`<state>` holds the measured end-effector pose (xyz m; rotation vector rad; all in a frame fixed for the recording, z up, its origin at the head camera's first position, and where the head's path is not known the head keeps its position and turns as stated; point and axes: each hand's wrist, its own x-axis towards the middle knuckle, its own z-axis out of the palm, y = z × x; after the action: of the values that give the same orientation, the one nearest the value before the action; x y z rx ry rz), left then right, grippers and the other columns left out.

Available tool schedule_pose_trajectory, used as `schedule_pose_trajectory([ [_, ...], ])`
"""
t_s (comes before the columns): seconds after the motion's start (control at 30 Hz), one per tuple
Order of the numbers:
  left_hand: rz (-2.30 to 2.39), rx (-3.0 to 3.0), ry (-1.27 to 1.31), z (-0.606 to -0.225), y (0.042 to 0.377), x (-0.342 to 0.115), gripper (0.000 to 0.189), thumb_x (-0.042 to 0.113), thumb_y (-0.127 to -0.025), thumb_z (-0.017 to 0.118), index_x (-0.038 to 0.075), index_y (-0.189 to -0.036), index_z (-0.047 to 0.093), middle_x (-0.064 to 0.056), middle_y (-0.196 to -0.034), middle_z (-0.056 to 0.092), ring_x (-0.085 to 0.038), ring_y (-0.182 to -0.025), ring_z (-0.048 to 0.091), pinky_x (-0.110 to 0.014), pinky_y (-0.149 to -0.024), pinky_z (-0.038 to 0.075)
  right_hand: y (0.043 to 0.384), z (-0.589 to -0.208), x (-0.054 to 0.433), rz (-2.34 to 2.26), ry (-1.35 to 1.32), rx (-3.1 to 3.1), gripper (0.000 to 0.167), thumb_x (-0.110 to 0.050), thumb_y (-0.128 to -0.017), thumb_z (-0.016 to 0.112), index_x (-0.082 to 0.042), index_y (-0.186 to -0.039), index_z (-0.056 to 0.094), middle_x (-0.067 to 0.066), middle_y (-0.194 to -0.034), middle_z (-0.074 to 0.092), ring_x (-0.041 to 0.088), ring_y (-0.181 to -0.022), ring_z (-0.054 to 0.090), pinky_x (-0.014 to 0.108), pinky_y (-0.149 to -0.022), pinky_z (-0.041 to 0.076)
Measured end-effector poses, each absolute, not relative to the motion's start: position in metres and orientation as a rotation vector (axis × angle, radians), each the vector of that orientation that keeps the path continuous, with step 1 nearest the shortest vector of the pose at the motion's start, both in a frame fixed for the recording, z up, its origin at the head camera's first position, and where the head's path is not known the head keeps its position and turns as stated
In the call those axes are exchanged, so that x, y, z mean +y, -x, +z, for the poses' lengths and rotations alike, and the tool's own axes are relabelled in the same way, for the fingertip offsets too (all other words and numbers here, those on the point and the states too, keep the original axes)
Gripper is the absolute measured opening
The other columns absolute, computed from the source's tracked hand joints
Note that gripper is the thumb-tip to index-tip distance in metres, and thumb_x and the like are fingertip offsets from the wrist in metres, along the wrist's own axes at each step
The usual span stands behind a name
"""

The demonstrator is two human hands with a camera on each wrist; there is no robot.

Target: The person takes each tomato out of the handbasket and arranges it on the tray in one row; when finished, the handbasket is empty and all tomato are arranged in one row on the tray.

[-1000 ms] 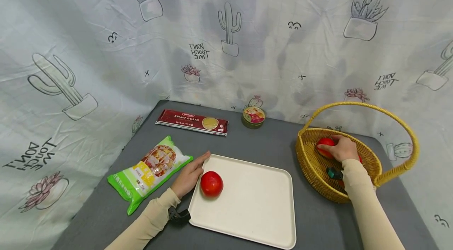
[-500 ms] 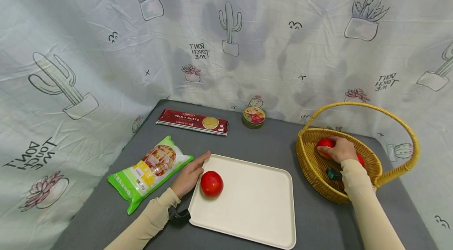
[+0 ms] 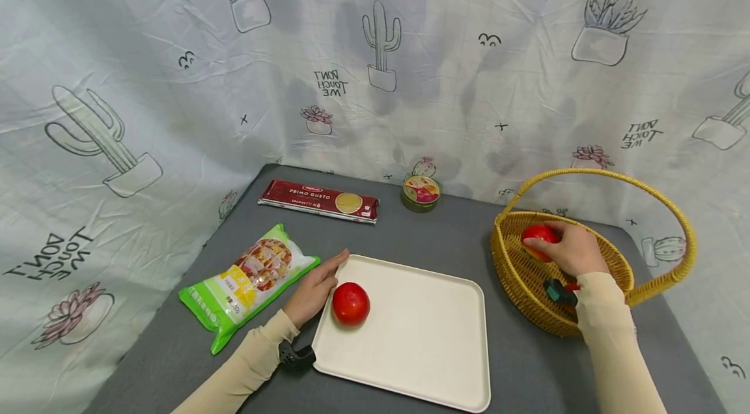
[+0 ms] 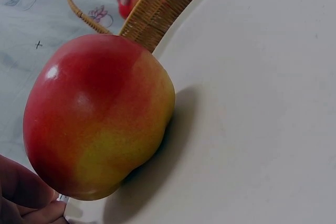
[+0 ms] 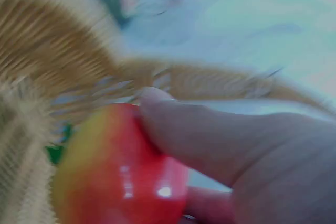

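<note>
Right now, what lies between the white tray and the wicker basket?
Only bare grey tabletop lies between the white tray and the wicker basket, as the head view shows.

Beige sleeves (image 3: 612, 342) are worn with a black left-wrist device (image 3: 297, 356) and a green-marked right one (image 3: 558, 292).

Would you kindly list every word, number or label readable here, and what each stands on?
"PRIMO GUSTO": red packet.
"SPAGHETTI" and "6": the red packet; its brand mark is too small to read surely.
"DON'T TOUCH ME", in reversed letters: patterned curtain.
Green-and-white bag: characters too small to read.
Round tin: any lettering too small.
</note>
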<state>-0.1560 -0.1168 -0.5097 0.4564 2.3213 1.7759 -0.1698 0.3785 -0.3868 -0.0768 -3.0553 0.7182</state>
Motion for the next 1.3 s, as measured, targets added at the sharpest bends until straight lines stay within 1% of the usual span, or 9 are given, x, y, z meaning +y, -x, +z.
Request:
schedule_pose_trajectory([
  [0.13, 1.774, 2.323, -0.450, -0.508, 0.156, -0.117, 0.057, -0.009, -0.104, 0.042, -0.005, -0.161, 0.039, -0.020, -0.169, 0.034, -0.037, -0.158, 0.028, -0.048, -0.125, 0.024, 0.152, -0.365, 0.349, 0.719, 0.011, -2.993, 0.075, -0.046, -0.097, 0.077, 0.012, -0.141, 0.058, 0.035, -0.122, 0.066, 0.046, -0.098, 0.063, 0.063, -0.084, 0.058],
  [0.23, 1.764, 2.331, -0.446, -0.508, 0.156, -0.117, 0.057, -0.008, -0.104, 0.043, -0.004, -0.161, 0.040, -0.020, -0.168, 0.035, -0.036, -0.158, 0.028, -0.049, -0.125, 0.025, 0.138, -0.354, 0.321, 0.742, -0.056, -2.939, 0.073, -0.043, -0.094, 0.081, 0.008, -0.142, 0.060, 0.033, -0.126, 0.067, 0.047, -0.102, 0.064, 0.065, -0.085, 0.057],
  [0.33, 1.761, 2.331, -0.437, -0.508, 0.156, -0.118, 0.057, -0.008, -0.104, 0.043, -0.003, -0.161, 0.040, -0.019, -0.168, 0.035, -0.036, -0.158, 0.028, -0.048, -0.125, 0.025, 0.129, -0.350, 0.291, 0.772, -0.146, -2.887, 0.071, -0.036, -0.091, 0.086, 0.005, -0.143, 0.061, 0.032, -0.131, 0.067, 0.049, -0.107, 0.065, 0.066, -0.087, 0.058],
  [0.47, 1.771, 2.324, -0.441, -0.509, 0.156, -0.119, 0.056, -0.008, -0.104, 0.043, -0.004, -0.161, 0.041, -0.019, -0.169, 0.035, -0.035, -0.158, 0.028, -0.047, -0.125, 0.024, 0.122, -0.363, 0.244, 0.804, -0.299, -2.846, 0.066, -0.024, -0.085, 0.092, 0.004, -0.139, 0.066, 0.028, -0.128, 0.070, 0.045, -0.107, 0.069, 0.061, -0.086, 0.062],
  [0.67, 1.772, 2.329, -0.457, -0.508, 0.157, -0.119, 0.056, -0.008, -0.104, 0.042, -0.005, -0.160, 0.040, -0.020, -0.168, 0.035, -0.036, -0.158, 0.029, -0.048, -0.125, 0.025, 0.113, -0.401, 0.178, 0.891, -0.538, -2.880, 0.060, -0.018, -0.081, 0.095, 0.001, -0.132, 0.071, 0.018, -0.124, 0.073, 0.036, -0.106, 0.072, 0.050, -0.086, 0.064],
  [0.73, 1.767, 2.328, -0.455, -0.508, 0.157, -0.118, 0.056, -0.008, -0.104, 0.042, -0.005, -0.160, 0.040, -0.020, -0.168, 0.035, -0.036, -0.158, 0.028, -0.048, -0.125, 0.025, 0.111, -0.412, 0.163, 0.909, -0.585, -2.908, 0.059, -0.017, -0.080, 0.096, 0.001, -0.131, 0.072, 0.017, -0.123, 0.073, 0.034, -0.106, 0.072, 0.049, -0.086, 0.064],
  [0.83, 1.751, 2.334, -0.452, -0.509, 0.157, -0.118, 0.057, -0.008, -0.104, 0.043, -0.005, -0.161, 0.040, -0.019, -0.168, 0.035, -0.036, -0.158, 0.028, -0.049, -0.125, 0.025, 0.108, -0.424, 0.150, 0.910, -0.633, -2.925, 0.058, -0.014, -0.078, 0.096, 0.003, -0.128, 0.072, 0.017, -0.123, 0.073, 0.034, -0.107, 0.071, 0.049, -0.088, 0.064],
  [1.0, 1.734, 2.351, -0.447, -0.509, 0.157, -0.117, 0.057, -0.008, -0.103, 0.043, -0.004, -0.161, 0.040, -0.019, -0.168, 0.036, -0.036, -0.157, 0.029, -0.050, -0.125, 0.025, 0.103, -0.435, 0.142, 0.873, -0.700, -2.925, 0.058, -0.012, -0.077, 0.097, 0.005, -0.126, 0.071, 0.016, -0.121, 0.073, 0.033, -0.105, 0.072, 0.050, -0.089, 0.063],
  [1.3, 1.743, 2.348, -0.456, -0.509, 0.157, -0.118, 0.057, -0.009, -0.103, 0.043, -0.005, -0.160, 0.040, -0.020, -0.168, 0.036, -0.036, -0.158, 0.028, -0.049, -0.125, 0.024, 0.099, -0.447, 0.134, 0.865, -0.743, -2.933, 0.059, -0.011, -0.075, 0.097, 0.004, -0.126, 0.070, 0.016, -0.119, 0.072, 0.033, -0.104, 0.072, 0.051, -0.091, 0.063],
])
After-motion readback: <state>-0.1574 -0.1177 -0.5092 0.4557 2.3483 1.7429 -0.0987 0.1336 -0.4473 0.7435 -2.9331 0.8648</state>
